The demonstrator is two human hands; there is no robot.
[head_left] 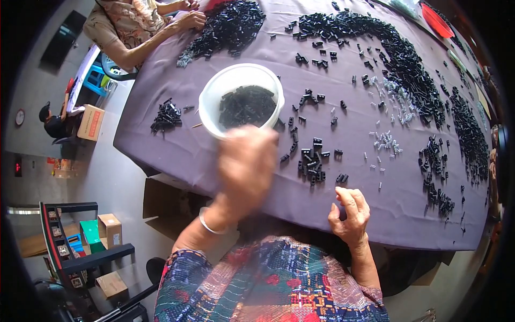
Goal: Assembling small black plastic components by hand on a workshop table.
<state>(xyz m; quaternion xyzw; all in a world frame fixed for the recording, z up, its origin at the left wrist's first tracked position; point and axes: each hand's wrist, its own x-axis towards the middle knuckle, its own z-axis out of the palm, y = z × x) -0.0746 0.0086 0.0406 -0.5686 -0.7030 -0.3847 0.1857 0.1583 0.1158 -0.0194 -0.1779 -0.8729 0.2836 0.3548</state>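
Observation:
My left hand (248, 163), with a pale bangle (210, 222) at its wrist, is in front of the near rim of a white plastic bucket (210, 88). Motion smears its fingers, so their grip cannot be told. Small black plastic parts (247, 107) partly fill the bucket. Over the table's near edge, my right hand (351, 214) has its thumb and fingers apart, with nothing visible in them. Just beyond its fingertips lie a few black parts (342, 178). A loose cluster of the same parts (313, 163) sits between my hands.
A purple cloth covers the table (343, 155). Black parts form large heaps (402, 64) at right, with small silvery pieces (387, 142) among them. Another person's hands (190, 20) work at the far-left heap (233, 27). A red tray (437, 20) stands far right; cardboard boxes (110, 231) stand left.

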